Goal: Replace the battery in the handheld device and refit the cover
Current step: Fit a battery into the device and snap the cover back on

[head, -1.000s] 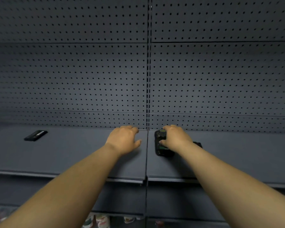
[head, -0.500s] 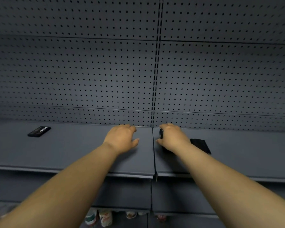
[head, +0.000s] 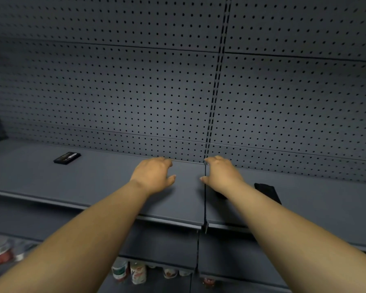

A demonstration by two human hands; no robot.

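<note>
1. Device position. My right hand lies palm-down over the handheld device on the shelf, just right of the seam between the two shelf panels. One second ago the device's green-marked top face showed past my fingers; half a second ago only a dark edge showed; now only a dark sliver shows under my wrist. The hand has closed over it.

2. Right-hand grip. The fingers are curled downward with the thumb tucked toward the seam. I cannot tell whether they clamp the device or merely rest on it, because the hand hides the contact.

3. Left-hand grip. My left hand is loosely spread, thumb extended toward the right hand, and holds nothing. It has stayed in nearly the same posture over the last second, hovering over or resting on the shelf just left of the seam.

4. Cover. A flat black piece, probably the cover, lies on the shelf just beside my right forearm. It is detached from the device.

5. Battery. A slim black battery with a pale label lies well apart, to the far left on the shelf. It has not been touched.

6. Task meaning. Judged from this layout, the device is being secured for handling. Battery fitting and cover refitting are not yet done. The free left hand is the likely one to fetch the battery.
</note>
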